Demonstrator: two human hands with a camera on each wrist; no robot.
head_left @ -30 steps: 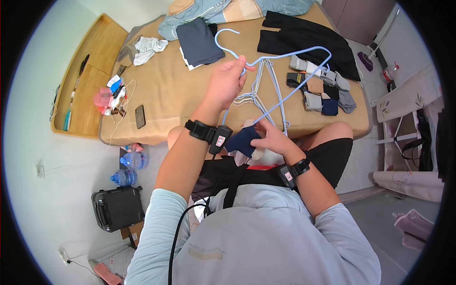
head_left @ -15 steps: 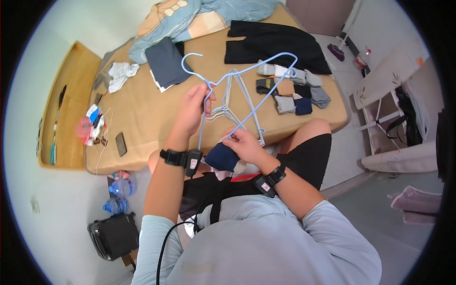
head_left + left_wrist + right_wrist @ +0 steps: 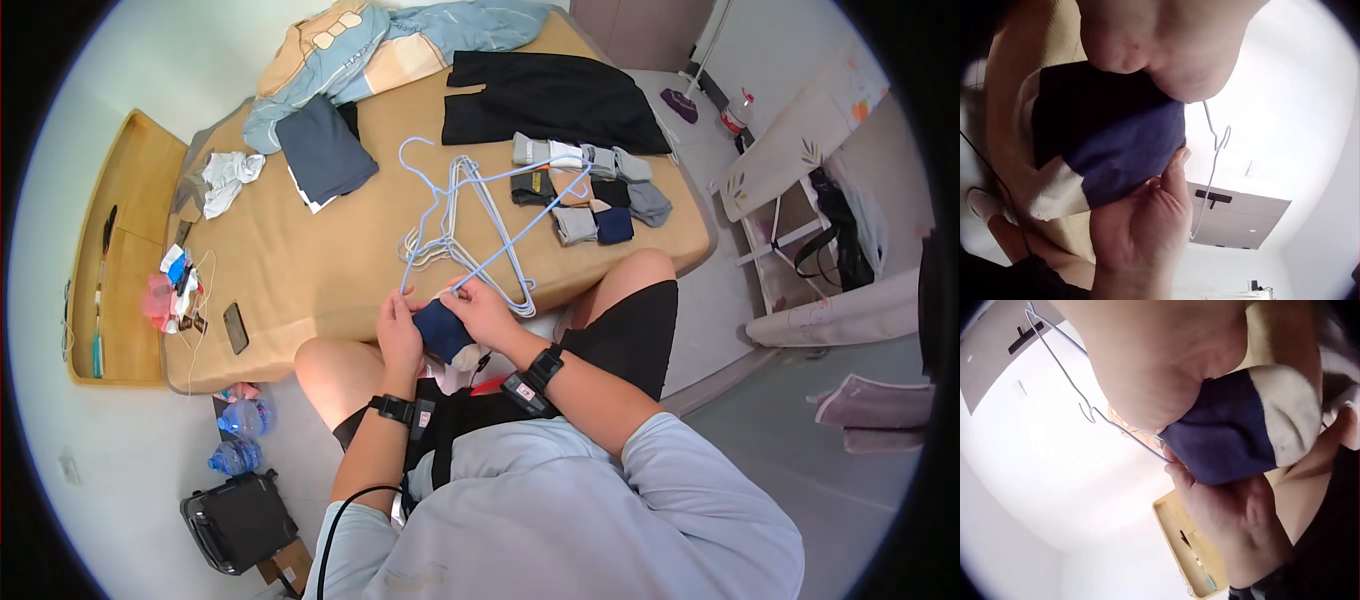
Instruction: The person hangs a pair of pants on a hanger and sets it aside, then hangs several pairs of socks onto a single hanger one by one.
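Observation:
A navy sock with cream toe and cuff hangs between my two hands, at the lower bar of a light blue wire clothes hanger. My left hand pinches the sock's upper edge by the hanger's left corner. From the other side my right hand grips the same edge, its thumb along the fabric where the bar runs. The hanger stands upright, hook pointing away from me. In the right wrist view the sock shows its cream end hanging down. Fingertips are partly hidden behind the fabric.
More hangers lie on the bed beyond my hands. Folded socks sit in rows at right, below black trousers. Folded grey clothing, a white cloth and a phone lie to the left.
My left hand has let go of the hanger's neck and come down to its lower left corner, onto the sock. My right hand stays at the sock. The head view has shifted.

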